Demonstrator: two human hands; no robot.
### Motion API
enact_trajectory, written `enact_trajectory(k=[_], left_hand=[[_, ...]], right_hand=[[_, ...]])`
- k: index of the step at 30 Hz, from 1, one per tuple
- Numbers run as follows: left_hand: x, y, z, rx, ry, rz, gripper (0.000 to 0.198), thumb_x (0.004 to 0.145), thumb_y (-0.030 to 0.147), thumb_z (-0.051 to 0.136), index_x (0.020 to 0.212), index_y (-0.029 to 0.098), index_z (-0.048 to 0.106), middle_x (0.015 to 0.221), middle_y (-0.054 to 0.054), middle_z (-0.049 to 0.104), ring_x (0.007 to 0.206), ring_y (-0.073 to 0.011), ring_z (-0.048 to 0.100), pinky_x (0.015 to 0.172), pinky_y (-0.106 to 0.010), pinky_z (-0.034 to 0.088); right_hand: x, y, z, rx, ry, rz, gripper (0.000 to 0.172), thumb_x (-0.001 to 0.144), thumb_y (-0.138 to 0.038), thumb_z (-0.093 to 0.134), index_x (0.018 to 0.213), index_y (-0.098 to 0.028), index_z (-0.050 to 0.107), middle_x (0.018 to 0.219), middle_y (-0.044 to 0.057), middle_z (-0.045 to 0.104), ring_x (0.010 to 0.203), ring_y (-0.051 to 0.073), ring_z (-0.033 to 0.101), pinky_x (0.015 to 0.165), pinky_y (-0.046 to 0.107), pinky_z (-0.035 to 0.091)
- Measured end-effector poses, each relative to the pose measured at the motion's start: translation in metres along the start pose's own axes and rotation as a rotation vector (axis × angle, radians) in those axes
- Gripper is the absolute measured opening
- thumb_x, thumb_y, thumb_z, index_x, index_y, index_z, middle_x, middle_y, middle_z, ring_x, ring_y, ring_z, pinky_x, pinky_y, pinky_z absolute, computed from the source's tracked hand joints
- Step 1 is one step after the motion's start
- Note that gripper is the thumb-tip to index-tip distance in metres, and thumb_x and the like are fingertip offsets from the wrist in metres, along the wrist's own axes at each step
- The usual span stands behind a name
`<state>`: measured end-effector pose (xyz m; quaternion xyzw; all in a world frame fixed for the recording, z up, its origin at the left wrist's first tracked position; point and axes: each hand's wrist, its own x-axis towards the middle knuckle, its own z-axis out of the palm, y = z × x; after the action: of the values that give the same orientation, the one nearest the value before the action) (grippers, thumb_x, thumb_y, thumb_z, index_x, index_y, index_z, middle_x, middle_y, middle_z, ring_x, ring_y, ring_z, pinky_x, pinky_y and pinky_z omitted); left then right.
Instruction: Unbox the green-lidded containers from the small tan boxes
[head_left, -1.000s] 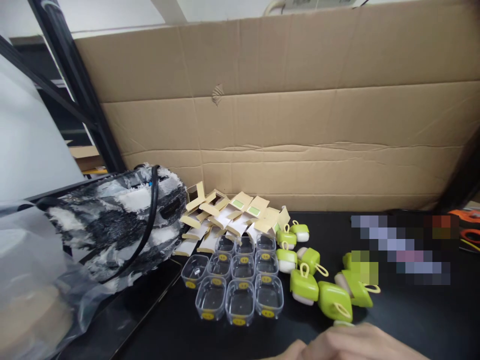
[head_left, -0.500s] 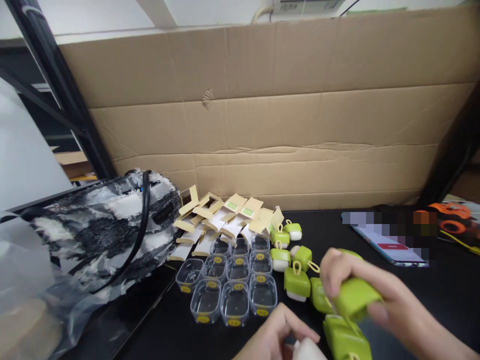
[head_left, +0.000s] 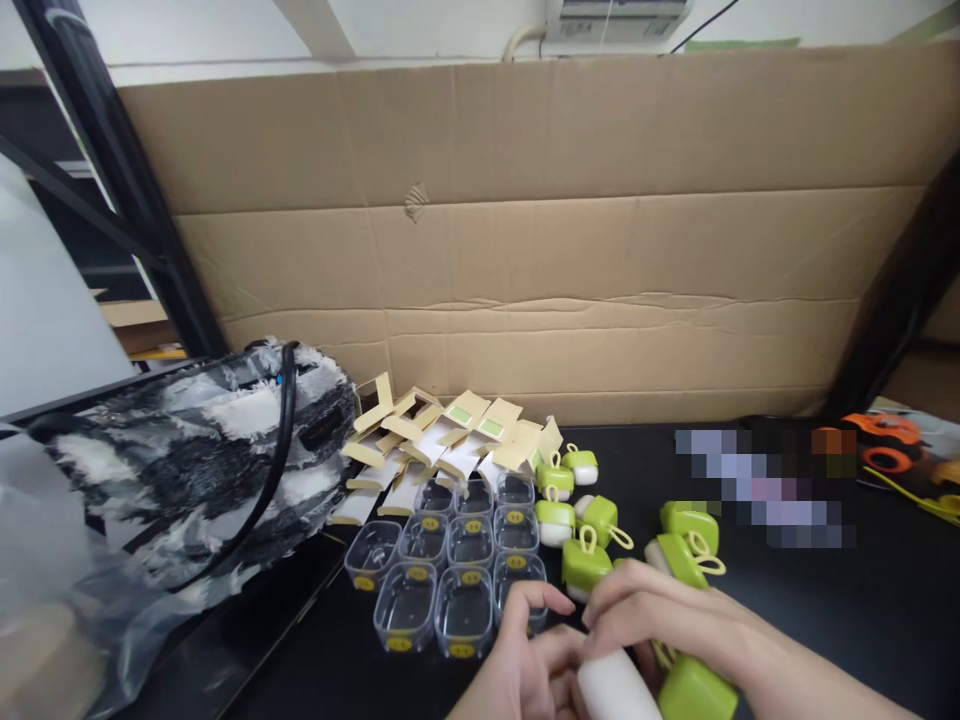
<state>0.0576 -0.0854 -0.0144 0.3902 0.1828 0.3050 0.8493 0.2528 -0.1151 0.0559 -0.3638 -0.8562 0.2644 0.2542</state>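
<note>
My left hand (head_left: 525, 655) is at the bottom centre, its fingers wrapped round a white rounded case (head_left: 616, 688). My right hand (head_left: 660, 615) reaches over from the right, fingertips bent onto the top of that same case. Just behind my hands stands a green-and-white case (head_left: 587, 565) with a loop, and a green case (head_left: 697, 690) lies beneath my right wrist. More green cases (head_left: 679, 558) sit to the right. Left of my hands are rows of clear plastic cups (head_left: 465, 610) with yellow stickers.
Opened small cartons (head_left: 450, 440) are piled behind the cups. A black-and-white bag (head_left: 225, 450) and clear plastic (head_left: 60, 600) lie at left. A blurred phone (head_left: 765, 490) and an orange toy (head_left: 885, 440) are at right. A cardboard sheet (head_left: 525, 250) stands behind.
My right hand has moved left and no longer holds the green piece it had; it now touches the white case. My left hand has lifted its index finger. The view has shifted slightly.
</note>
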Motion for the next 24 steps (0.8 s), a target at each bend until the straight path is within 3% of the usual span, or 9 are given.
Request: enact_trajectory(k=[3, 5, 7, 10, 13, 16, 21, 24], left_hand=[[0.008, -0.017, -0.01, -0.053, -0.121, 0.05, 0.076, 0.049, 0.035, 0.091, 0.098, 0.024, 0.034, 0.1, -0.003, 0.064, 0.066, -0.0059, 0.059, 0.064, -0.02, 0.035], [0.014, -0.031, -0.019, -0.034, -0.21, 0.113, 0.071, 0.051, 0.045, 0.088, 0.094, 0.022, 0.036, 0.092, -0.006, 0.067, 0.057, -0.005, 0.055, 0.058, -0.021, 0.032], [0.016, -0.04, -0.025, 0.031, -0.224, 0.103, 0.063, 0.056, 0.047, 0.086, 0.09, 0.019, 0.041, 0.083, -0.005, 0.067, 0.058, -0.0062, 0.054, 0.058, -0.021, 0.03], [0.014, -0.041, -0.028, 0.114, -0.235, 0.049, 0.062, 0.057, 0.048, 0.085, 0.092, 0.017, 0.046, 0.082, -0.005, 0.065, 0.066, -0.009, 0.056, 0.062, -0.022, 0.03], [0.011, -0.036, -0.028, 0.133, -0.224, 0.029, 0.062, 0.056, 0.046, 0.085, 0.095, 0.017, 0.046, 0.086, -0.005, 0.065, 0.071, -0.0109, 0.058, 0.064, -0.024, 0.031], [0.013, -0.035, -0.03, 0.145, -0.198, 0.03, 0.061, 0.055, 0.042, 0.086, 0.094, 0.017, 0.045, 0.087, -0.006, 0.065, 0.067, -0.0097, 0.057, 0.061, -0.023, 0.029], [0.015, -0.036, -0.034, 0.189, -0.201, 0.014, 0.065, 0.056, 0.05, 0.083, 0.095, 0.018, 0.042, 0.092, -0.008, 0.064, 0.056, -0.0038, 0.049, 0.053, -0.022, 0.022], [0.013, -0.034, -0.03, 0.233, -0.181, -0.01, 0.063, 0.057, 0.05, 0.082, 0.095, 0.019, 0.042, 0.091, -0.006, 0.064, 0.053, -0.0025, 0.045, 0.052, -0.022, 0.02]], right_hand=[[0.003, 0.008, -0.011, 0.073, 0.131, 0.065, 0.025, 0.074, -0.032, 0.07, 0.098, -0.029, 0.062, 0.094, 0.0, 0.069, 0.082, 0.018, 0.066, 0.073, 0.028, 0.053], [0.011, 0.023, -0.027, -0.032, 0.279, 0.144, 0.028, 0.078, -0.038, 0.066, 0.102, -0.028, 0.06, 0.096, 0.001, 0.068, 0.084, 0.02, 0.065, 0.075, 0.031, 0.052], [0.024, 0.044, -0.047, -0.234, 0.394, 0.203, 0.03, 0.079, -0.042, 0.062, 0.103, -0.025, 0.059, 0.1, 0.004, 0.068, 0.087, 0.022, 0.064, 0.077, 0.034, 0.05], [0.042, 0.078, -0.071, -0.496, 0.338, 0.373, 0.024, 0.075, -0.036, 0.062, 0.095, -0.024, 0.064, 0.098, 0.005, 0.071, 0.087, 0.027, 0.065, 0.076, 0.039, 0.047], [0.052, 0.101, -0.075, -0.48, 0.196, 0.425, 0.019, 0.063, -0.033, 0.071, 0.08, -0.027, 0.07, 0.081, 0.001, 0.074, 0.075, 0.029, 0.068, 0.066, 0.037, 0.047], [0.052, 0.109, -0.068, -0.399, 0.128, 0.402, 0.024, 0.062, -0.037, 0.073, 0.084, -0.029, 0.071, 0.083, -0.001, 0.075, 0.077, 0.026, 0.069, 0.068, 0.033, 0.049], [0.045, 0.114, -0.069, -0.327, 0.291, 0.4, 0.034, 0.076, -0.038, 0.053, 0.105, -0.021, 0.059, 0.096, 0.006, 0.071, 0.079, 0.021, 0.066, 0.074, 0.031, 0.05], [0.041, 0.125, -0.075, -0.312, 0.421, 0.455, 0.031, 0.079, -0.031, 0.039, 0.103, -0.018, 0.052, 0.091, 0.008, 0.067, 0.071, 0.019, 0.064, 0.069, 0.031, 0.05]])
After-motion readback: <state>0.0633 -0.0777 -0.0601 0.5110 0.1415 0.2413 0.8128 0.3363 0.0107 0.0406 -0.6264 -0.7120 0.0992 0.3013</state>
